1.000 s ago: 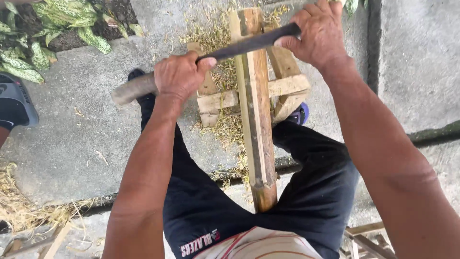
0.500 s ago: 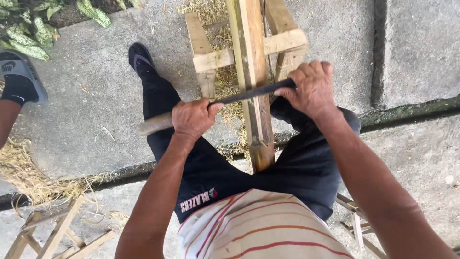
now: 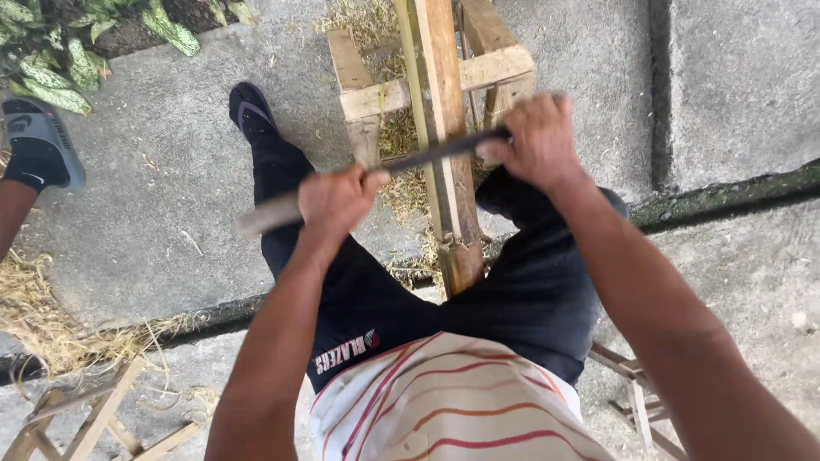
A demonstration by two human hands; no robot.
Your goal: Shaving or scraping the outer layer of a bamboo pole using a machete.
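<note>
Shaving a long strip of wood with a two-handed blade — head view, looking straight down. The person sits astride a low wooden frame (image 3: pixel 436 81), dark shorts and a striped shirt filling the lower middle of the picture. A pale, upright-running strip of wood (image 3: pixel 448 171) lies along the frame, its near end between the thighs. Across it, nearly at right angles, lies a dark, slim blade (image 3: pixel 436 152) with a lighter wooden handle (image 3: pixel 269 213) at its left end.

The left hand (image 3: pixel 335 201) has its fingers wrapped fully round the handle end, closed tight. The right hand (image 3: pixel 534 141) has its fingers closed just as firmly over the blade's far end, just right of the strip. The blade touches the strip's upper face between the two hands, tilted so that the left end sits nearer the body.

Judged from this pose, the step in hand is a scraping stroke along the strip — both fists level, arms bent. A further stroke would call for even pressure from both hands and a steady blade angle, so the edge skims rather than digs; the thighs lie close beside the blade's path.

Around the work: pale shavings (image 3: pixel 397 137) under the frame, straw (image 3: pixel 43 316) at left on the concrete floor (image 3: pixel 171 171), green leaves (image 3: pixel 51 60) at upper left, and another person's sandalled foot (image 3: pixel 38 149) at the left edge.
</note>
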